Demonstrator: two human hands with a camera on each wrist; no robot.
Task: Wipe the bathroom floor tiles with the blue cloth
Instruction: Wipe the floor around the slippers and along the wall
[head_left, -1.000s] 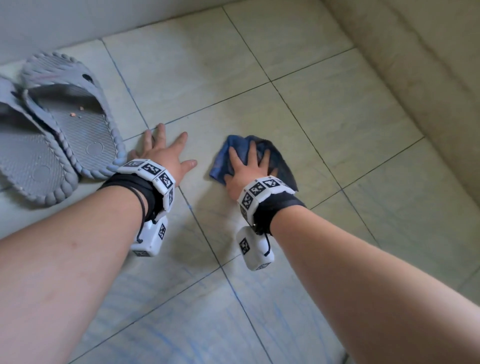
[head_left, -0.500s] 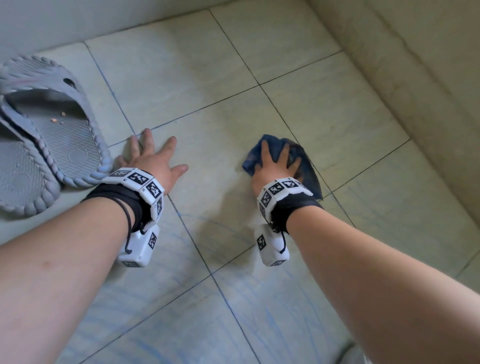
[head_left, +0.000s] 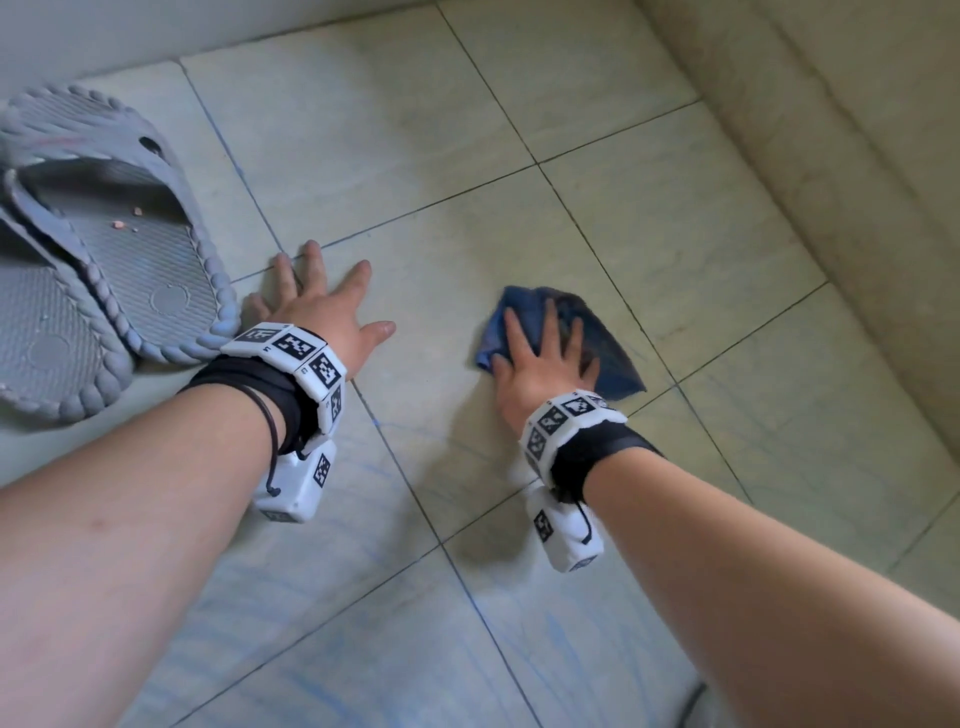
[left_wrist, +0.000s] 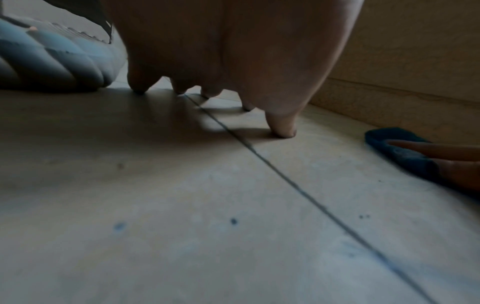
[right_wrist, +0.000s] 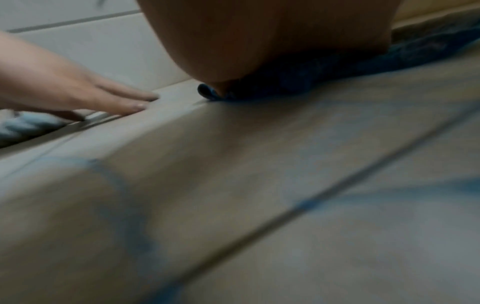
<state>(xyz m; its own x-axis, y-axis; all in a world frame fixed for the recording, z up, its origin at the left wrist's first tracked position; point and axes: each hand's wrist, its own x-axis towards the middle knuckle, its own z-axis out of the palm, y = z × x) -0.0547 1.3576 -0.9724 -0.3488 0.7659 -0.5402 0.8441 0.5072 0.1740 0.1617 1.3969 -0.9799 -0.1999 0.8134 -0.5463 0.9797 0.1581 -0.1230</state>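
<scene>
A crumpled blue cloth (head_left: 608, 348) lies on the pale floor tiles (head_left: 415, 104), near the middle of the head view. My right hand (head_left: 540, 353) presses flat on it with straight, spread fingers; its palm hides much of the cloth (right_wrist: 337, 76) in the right wrist view. My left hand (head_left: 322, 306) rests spread on the bare tile to the left, fingertips (left_wrist: 283, 131) touching the floor. From the left wrist view the cloth (left_wrist: 400, 152) shows at the right edge under fingers of the other hand.
A pair of grey slippers (head_left: 124, 260) sits just left of my left hand, almost touching it. A beige wall or step (head_left: 831, 156) runs along the right side. Faint blue streaks (head_left: 561, 649) mark the nearer tiles.
My right hand has slid the cloth to the right, away from the left hand, then held about there. The left hand has stayed planted beside the slippers.
</scene>
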